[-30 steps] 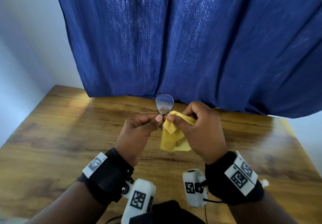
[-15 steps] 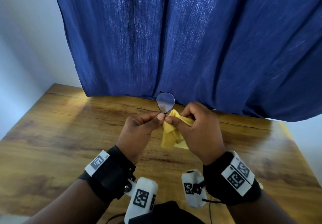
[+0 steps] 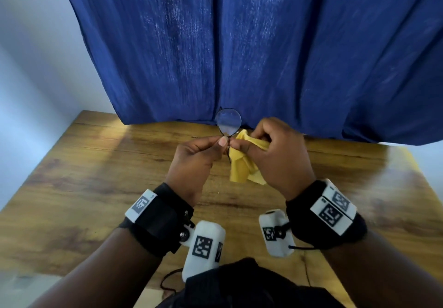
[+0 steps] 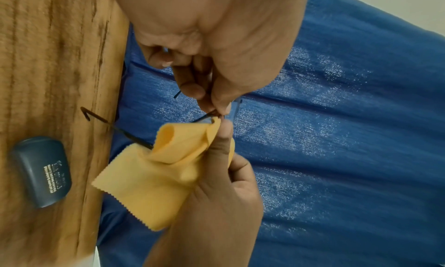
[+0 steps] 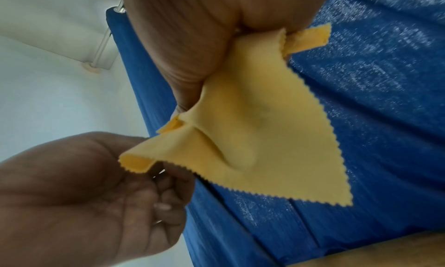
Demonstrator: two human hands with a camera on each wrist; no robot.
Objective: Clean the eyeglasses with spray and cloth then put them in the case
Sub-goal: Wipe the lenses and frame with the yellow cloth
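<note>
Holding: eyeglasses (image 3: 228,123) raised above the wooden table (image 3: 96,163), one round lens showing in front of the blue curtain (image 3: 263,43).
Left hand (image 3: 194,161): thumb and forefinger pinched together on the thin dark frame just below that lens; remaining fingers curled in.
Right hand (image 3: 278,156): fingers clamped on the yellow cloth (image 3: 242,168), bunching it against the eyeglasses just beside the left fingertips.
Yellow cloth: folded over at the pinch, zigzag-edged corner hanging loose below the right hand; lens under it hidden.
Temple arm (image 4: 115,127): thin, dark, hooked at the tip, sticking out from behind the cloth toward the table.
Case (image 4: 42,171): dark blue, white lettering, lying on the table, apart from both hands; open or closed cannot be told.
Wrists: black straps with white marker blocks.
</note>
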